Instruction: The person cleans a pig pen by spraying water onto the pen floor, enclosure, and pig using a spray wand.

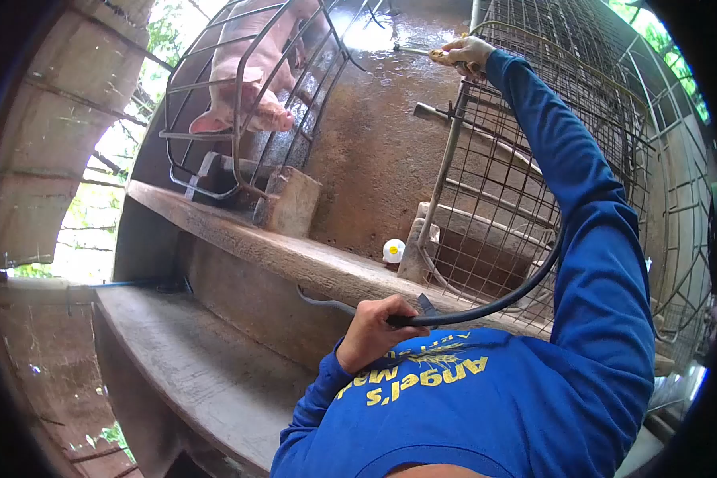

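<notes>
A black hose (494,307) runs across the front of my body in a blue long-sleeved shirt. My left hand (378,331) is closed around it at chest height. Stretched out over the wire cage, my right hand (468,54) grips a yellowish nozzle (440,56) with a thin pale tube pointing left. Left of that hand, the wet brown floor (350,151) shines. A pink pig (255,72) stands inside a metal-barred crate (239,135) at the upper left, its head toward the low wall.
A concrete ledge (239,239) crosses between me and the pen. Near it sits a white round object (393,251) with a yellow mark. The wire mesh cage (494,215) stands at the right. A lower concrete surface (191,342) lies at the left.
</notes>
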A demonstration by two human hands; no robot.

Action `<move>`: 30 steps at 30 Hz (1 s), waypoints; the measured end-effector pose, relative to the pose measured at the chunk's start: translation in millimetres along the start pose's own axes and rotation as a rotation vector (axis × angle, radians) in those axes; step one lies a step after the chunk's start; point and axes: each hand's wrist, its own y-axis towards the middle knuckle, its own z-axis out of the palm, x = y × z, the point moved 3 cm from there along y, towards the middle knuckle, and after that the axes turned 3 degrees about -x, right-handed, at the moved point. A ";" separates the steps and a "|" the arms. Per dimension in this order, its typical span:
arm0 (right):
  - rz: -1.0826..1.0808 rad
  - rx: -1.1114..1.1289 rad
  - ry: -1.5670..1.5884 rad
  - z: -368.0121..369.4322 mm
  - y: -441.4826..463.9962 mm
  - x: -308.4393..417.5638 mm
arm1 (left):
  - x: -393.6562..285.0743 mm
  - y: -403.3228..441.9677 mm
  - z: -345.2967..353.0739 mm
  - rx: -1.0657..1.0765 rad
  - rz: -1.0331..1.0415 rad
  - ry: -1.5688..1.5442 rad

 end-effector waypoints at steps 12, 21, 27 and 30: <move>0.003 -0.036 0.054 -21.2 11.3 -20.5 | -16.6 41.4 -6.9 -0.026 0.278 0.264; 0.047 0.001 0.215 -43.8 13.9 -51.5 | -40.8 89.5 -64.3 -0.054 0.530 0.541; 0.125 -0.150 0.324 -30.3 5.7 -52.5 | -36.5 85.7 -124.4 -0.226 0.381 0.551; 0.047 -0.020 0.498 -20.4 -12.0 -51.1 | -34.3 75.9 -129.3 -0.182 0.364 0.611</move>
